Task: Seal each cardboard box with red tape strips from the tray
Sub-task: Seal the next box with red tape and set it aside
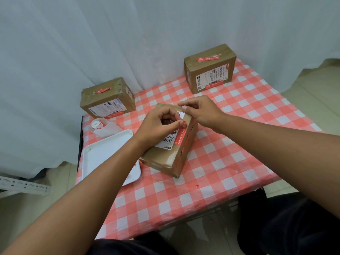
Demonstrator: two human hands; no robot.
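Far left, at the tabletop's [230,162] back corner: a sealed cardboard box [107,97], brown, short red tape strip [103,90] across its top seam, white shipping label on the front face.

In front of it: a white tape roll with loose backing paper [100,127], lying just beyond the tray.

Left edge: the white tray [95,155], rectangular, rounded corners, partly crossed by my left forearm. I cannot tell what lies on it under the arm.

Centre: the cardboard box in hand [165,157], brown, set at an angle on the red-and-white check cloth, corners scuffed pale. A white barcode label lies on top, with a long red tape strip bearing white print [181,135] running beside it along the top's right edge. Red marks show on the right side face.

My left hand [158,126] rests on the box top, fingers curled, thumb and forefinger pinching the far end of that red strip. My right hand [200,109] is at the box's far edge, fingers curled, thumb tip pressed to the top; I cannot tell whether this grip holds anything.

Back right: a third cardboard box [209,70], sealed, red strip [208,58] on top, white label and red band on the front.
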